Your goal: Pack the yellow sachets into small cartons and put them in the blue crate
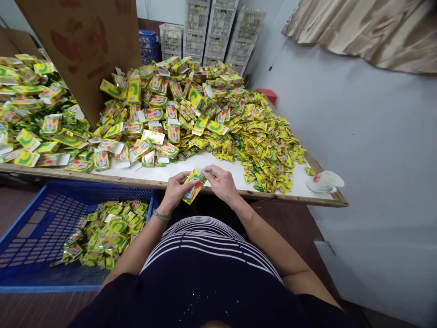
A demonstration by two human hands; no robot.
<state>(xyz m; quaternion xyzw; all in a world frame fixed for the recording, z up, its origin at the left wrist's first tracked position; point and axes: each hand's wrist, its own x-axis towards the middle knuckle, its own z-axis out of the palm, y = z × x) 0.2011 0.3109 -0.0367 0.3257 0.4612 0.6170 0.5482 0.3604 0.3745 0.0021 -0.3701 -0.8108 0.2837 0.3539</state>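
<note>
Just in front of my body, at the table's near edge, my left hand [177,190] grips a small yellow-green printed carton [193,191], thumb across its face. The carton is tilted, its upper end toward my right hand [221,182]. The fingers of that hand are pinched together at this upper end; what they hold, if anything, is too small to make out. Beyond my hands lies a heap of similar cartons [173,132], many with white end flaps open. To the right of it spreads a pile of small yellow sachets [266,148].
Below the table on the left stands a blue plastic crate [27,237] with filled cartons. A cardboard sheet [85,54] rises between carton heaps. A white cup-like scoop [326,181] rests at the table's right corner. White crates [196,20] are stacked behind, beside the wall.
</note>
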